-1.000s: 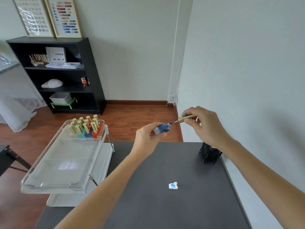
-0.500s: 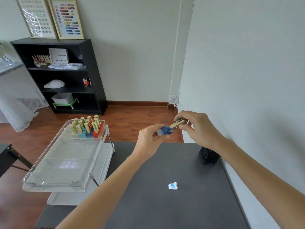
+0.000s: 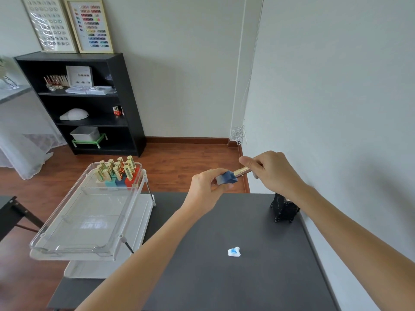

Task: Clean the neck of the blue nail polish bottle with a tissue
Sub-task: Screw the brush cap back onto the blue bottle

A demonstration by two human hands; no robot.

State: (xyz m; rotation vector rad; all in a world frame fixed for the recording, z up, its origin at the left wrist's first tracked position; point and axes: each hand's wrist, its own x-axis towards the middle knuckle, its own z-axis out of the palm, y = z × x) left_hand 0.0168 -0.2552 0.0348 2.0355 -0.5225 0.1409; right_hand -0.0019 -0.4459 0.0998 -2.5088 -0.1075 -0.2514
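My left hand (image 3: 205,188) grips the square blue nail polish bottle (image 3: 226,178), tilted on its side above the far edge of the dark table (image 3: 202,277). Fingers of my right hand (image 3: 272,170) pinch the gold cap (image 3: 242,171), which sits against the bottle's neck so the neck is hidden. A small crumpled white tissue (image 3: 234,252) with a blue stain lies on the table, below and apart from both hands.
A clear tray (image 3: 74,223) on a white cart to the left holds several gold-capped polish bottles (image 3: 116,171) at its far end. A small black stand (image 3: 283,208) is at the table's right edge by the wall. A black shelf (image 3: 89,104) stands across the wooden floor.
The gold cap with its brush, held away from the bottle a second ago, has gone back into the neck and now sits against the bottle. Both hands stayed near the same place.
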